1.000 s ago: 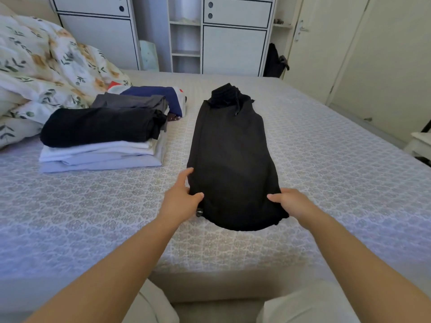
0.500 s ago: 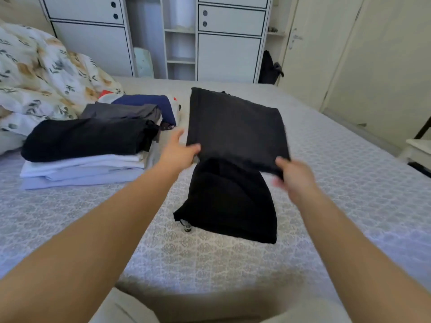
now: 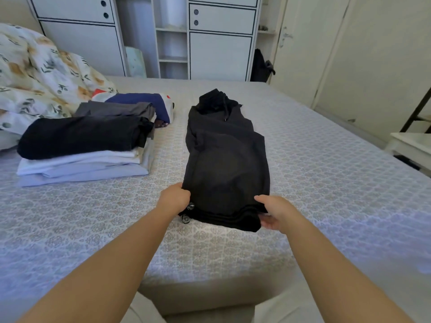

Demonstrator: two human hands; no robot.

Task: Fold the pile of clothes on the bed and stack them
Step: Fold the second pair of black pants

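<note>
Both hands are pinching the near hem of the black garment [image 3: 225, 164], left hand [image 3: 175, 199] on its left corner, right hand [image 3: 276, 212] on the right corner with the thumb under the layered edge. From there the garment runs straight away up the middle of the frame, long axis pointing at the cupboards, drawstring end farthest off, so I'd guess the fold goes near end over far. It lies flat on the bed [image 3: 326, 183]. The stack [image 3: 86, 150] sits to the left of it, center-left of frame, so the left hand is the closer one for the transfer.
</note>
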